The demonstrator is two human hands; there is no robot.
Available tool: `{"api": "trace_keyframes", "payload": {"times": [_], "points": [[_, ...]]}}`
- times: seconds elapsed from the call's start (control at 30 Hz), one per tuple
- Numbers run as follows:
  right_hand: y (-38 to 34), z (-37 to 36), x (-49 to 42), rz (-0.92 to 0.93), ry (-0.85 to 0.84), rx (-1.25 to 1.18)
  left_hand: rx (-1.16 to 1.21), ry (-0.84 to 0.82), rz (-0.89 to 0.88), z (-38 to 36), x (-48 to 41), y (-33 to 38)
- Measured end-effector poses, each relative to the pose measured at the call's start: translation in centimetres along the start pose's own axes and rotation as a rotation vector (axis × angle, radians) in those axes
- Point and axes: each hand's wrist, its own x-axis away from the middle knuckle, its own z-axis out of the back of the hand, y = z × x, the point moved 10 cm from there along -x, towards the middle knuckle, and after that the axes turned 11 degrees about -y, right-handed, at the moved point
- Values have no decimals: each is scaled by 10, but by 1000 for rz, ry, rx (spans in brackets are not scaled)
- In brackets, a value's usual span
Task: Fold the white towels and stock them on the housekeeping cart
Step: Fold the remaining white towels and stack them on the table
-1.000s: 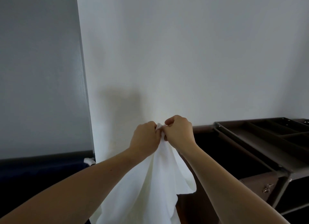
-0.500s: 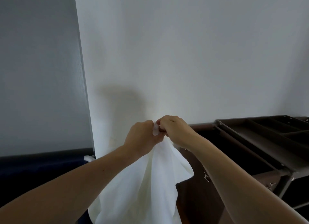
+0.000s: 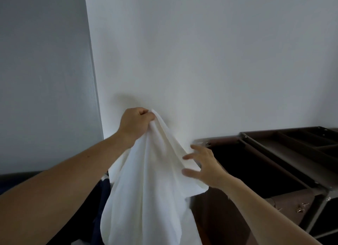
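Observation:
A white towel point(image 3: 151, 186) hangs in front of the wall, bunched at its top. My left hand point(image 3: 135, 124) grips that top corner and holds the towel up. My right hand point(image 3: 203, 164) is lower and to the right, its fingers spread and straight against the towel's right edge. The dark brown housekeeping cart point(image 3: 285, 164) stands at the right, with a divided top tray point(image 3: 300, 140) and a dark open bin beside it. The towel's lower end runs out of the frame.
A white wall point(image 3: 201, 61) fills the view ahead, with a grey panel point(image 3: 43, 80) to its left. Dark blue fabric point(image 3: 102, 199) lies low behind the towel. A bit of white cloth shows at the bottom edge.
My right hand let go of the towel's top and dropped down along its right edge with fingers spread. My left hand kept its grip and lifted the corner slightly to the left.

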Motion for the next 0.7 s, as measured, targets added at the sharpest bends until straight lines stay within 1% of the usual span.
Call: {"api": "trace_keyframes", "payload": {"times": [0.07, 0.13, 0.2, 0.3, 0.4, 0.53, 0.63, 0.7], "points": [[23, -27, 1, -35, -151, 93, 58, 28, 0, 10, -8, 0], [40, -45, 1, -84, -255, 196, 120, 59, 3, 21, -14, -1], [50, -51, 0, -121, -293, 297, 179, 70, -1, 29, -19, -4], [46, -35, -2, -114, -277, 316, 222, 106, -14, 46, -26, -10], [38, 5, -5, -96, -166, 294, 234, 128, -21, 67, -32, -20], [18, 79, -10, -112, 24, 141, 183, 174, -18, 101, -41, -26], [-35, 168, -9, -8, 233, 68, 237, 167, -28, 134, -60, -8], [-81, 235, 1, 67, 429, 70, 326, 148, -60, 158, -77, 18]]}}
